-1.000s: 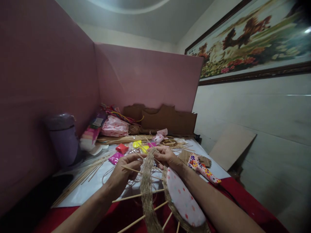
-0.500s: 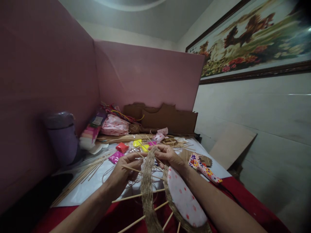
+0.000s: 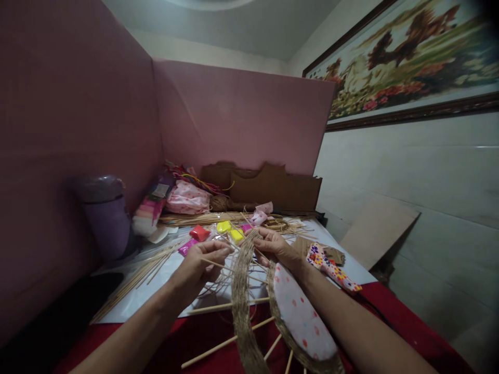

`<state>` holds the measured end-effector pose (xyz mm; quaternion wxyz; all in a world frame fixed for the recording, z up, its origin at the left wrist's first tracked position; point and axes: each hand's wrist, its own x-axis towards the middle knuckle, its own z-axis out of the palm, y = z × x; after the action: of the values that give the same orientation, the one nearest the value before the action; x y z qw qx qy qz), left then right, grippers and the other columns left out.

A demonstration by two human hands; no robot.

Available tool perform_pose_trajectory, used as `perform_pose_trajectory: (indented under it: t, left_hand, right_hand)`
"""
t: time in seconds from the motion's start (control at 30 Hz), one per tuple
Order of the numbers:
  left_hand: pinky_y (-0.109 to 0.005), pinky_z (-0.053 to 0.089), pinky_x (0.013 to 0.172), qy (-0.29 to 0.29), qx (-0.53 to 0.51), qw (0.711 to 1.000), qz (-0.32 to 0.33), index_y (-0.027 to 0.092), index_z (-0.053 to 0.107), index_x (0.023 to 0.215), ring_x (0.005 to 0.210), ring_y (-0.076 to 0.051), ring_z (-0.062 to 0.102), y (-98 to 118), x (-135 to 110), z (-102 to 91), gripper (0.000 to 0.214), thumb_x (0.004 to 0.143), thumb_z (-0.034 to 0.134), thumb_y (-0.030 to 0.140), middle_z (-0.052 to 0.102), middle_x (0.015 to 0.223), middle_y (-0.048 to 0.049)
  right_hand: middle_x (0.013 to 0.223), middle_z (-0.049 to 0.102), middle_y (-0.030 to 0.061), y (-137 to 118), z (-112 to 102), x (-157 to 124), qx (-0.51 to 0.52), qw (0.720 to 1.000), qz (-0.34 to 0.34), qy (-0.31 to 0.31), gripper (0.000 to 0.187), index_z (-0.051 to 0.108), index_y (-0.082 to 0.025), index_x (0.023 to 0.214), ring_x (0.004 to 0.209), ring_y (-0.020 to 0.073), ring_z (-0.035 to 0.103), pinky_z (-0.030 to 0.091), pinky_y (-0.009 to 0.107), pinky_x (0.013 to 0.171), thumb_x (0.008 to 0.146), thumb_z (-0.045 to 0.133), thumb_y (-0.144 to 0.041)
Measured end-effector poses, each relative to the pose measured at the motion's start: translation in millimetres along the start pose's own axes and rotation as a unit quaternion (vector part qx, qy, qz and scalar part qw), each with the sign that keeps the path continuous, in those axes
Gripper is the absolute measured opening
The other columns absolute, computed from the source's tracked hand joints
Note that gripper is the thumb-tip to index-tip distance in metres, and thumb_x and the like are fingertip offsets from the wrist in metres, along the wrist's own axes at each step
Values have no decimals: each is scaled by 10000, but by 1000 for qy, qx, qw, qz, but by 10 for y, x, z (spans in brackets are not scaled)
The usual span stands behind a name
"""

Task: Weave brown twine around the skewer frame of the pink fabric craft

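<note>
A woven twine piece fills the front middle: a curved brown twine band [image 3: 240, 301] runs across pale wooden sticks [image 3: 216, 307] that spread from a rounded centre. That centre has a twine border and a white fabric panel [image 3: 298, 317] with red spots. My right hand [image 3: 275, 246] grips the far end of the band, thumb on top. My left hand [image 3: 206, 262] is closed in a pinch just left of the band, by the tip of one stick. Whatever thin thing lies between its fingertips is too small to make out.
Red [image 3: 200, 233], yellow and magenta packets lie behind my hands. Loose sticks [image 3: 144, 275] spread at the left, near a purple lidded bin [image 3: 105, 223]. Torn cardboard [image 3: 276, 189] stands at the back beside a twine ball [image 3: 219, 203]. Flowered fabric [image 3: 331, 267] lies right.
My left hand has drawn back a little to the left, away from the band, its fingers now pinched. My right hand keeps its grip. The view has shifted slightly.
</note>
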<state>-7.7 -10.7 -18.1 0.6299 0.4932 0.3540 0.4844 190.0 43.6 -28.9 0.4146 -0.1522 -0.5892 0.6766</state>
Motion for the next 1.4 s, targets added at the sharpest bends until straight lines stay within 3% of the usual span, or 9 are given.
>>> perform_pose_trajectory:
  t: [0.2, 0.33, 0.47, 0.57, 0.67, 0.8, 0.97, 1.1, 1.4]
  left_hand:
    - [-207, 107, 420, -26, 36, 999, 8, 107, 652, 746, 430, -43, 175, 116, -40, -126, 327, 767, 586, 426, 257, 465, 80]
    - [-218, 91, 420, 11, 109, 994, 5, 96, 668, 702, 429, -51, 178, 175, -60, -133, 508, 771, 495, 569, 266, 458, 69]
    - [-217, 126, 417, 56, 219, 974, 34, 108, 673, 678, 424, -53, 231, 185, -46, -107, 477, 711, 562, 571, 370, 463, 47]
    - [-219, 267, 467, 97, 340, 927, 122, 131, 678, 688, 498, -87, 384, 170, -47, -103, 340, 700, 621, 466, 498, 537, 12]
    - [-258, 371, 588, 132, 465, 842, 240, 160, 680, 731, 631, -135, 506, 150, -66, -112, 201, 755, 593, 339, 604, 673, -22]
    - [-284, 393, 644, 137, 584, 726, 336, 166, 657, 728, 675, -151, 524, 123, -91, -112, 148, 797, 542, 230, 597, 718, -33]
    - [-281, 392, 629, 144, 641, 627, 419, 182, 648, 720, 707, -167, 521, 85, -123, -62, 139, 798, 533, 176, 578, 716, -30]
    - [-282, 382, 607, 116, 654, 606, 439, 179, 653, 712, 667, -165, 509, 68, -159, -22, 166, 797, 516, 142, 570, 667, -26]
    - [-285, 386, 610, 72, 665, 605, 432, 169, 654, 738, 650, -160, 496, 65, -153, 13, 177, 812, 495, 145, 567, 652, -30]
  right_hand:
    - [553, 564, -45, -33, 11, -16, -3, 1000, -5, 13, 233, 578, -132, 900, 344, 23, 444, 263, 141, 343, 733, 668, -269]
    - [517, 536, -55, -20, 2, -7, -9, 1000, -4, 16, 241, 569, -132, 909, 347, 25, 443, 251, 139, 352, 736, 664, -271]
    - [498, 521, -65, 0, -15, 1, -13, 1000, 4, 21, 259, 563, -138, 902, 341, 30, 433, 259, 146, 350, 721, 676, -283]
    - [487, 519, -67, 9, -24, 4, -19, 1000, 5, 20, 255, 565, -135, 892, 333, 30, 429, 253, 146, 345, 715, 680, -278]
    - [573, 589, -37, 10, -24, 8, -19, 1000, 5, 20, 264, 561, -139, 898, 335, 27, 437, 249, 148, 334, 707, 684, -274]
    - [783, 658, 18, 15, -29, 19, -23, 999, 7, 33, 270, 571, -137, 889, 352, 16, 464, 277, 149, 332, 689, 694, -272]
    - [654, 623, -24, 26, -51, 31, -18, 998, 9, 56, 280, 580, -133, 888, 350, 23, 471, 302, 136, 337, 677, 710, -262]
    - [603, 604, -43, 33, -65, 29, -13, 998, 16, 64, 316, 587, -136, 941, 342, 26, 466, 305, 132, 332, 681, 712, -267]
    - [913, 687, 58, 65, -105, 30, -22, 998, 13, 62, 356, 605, -150, 1037, 372, 14, 486, 330, 135, 344, 710, 688, -265]
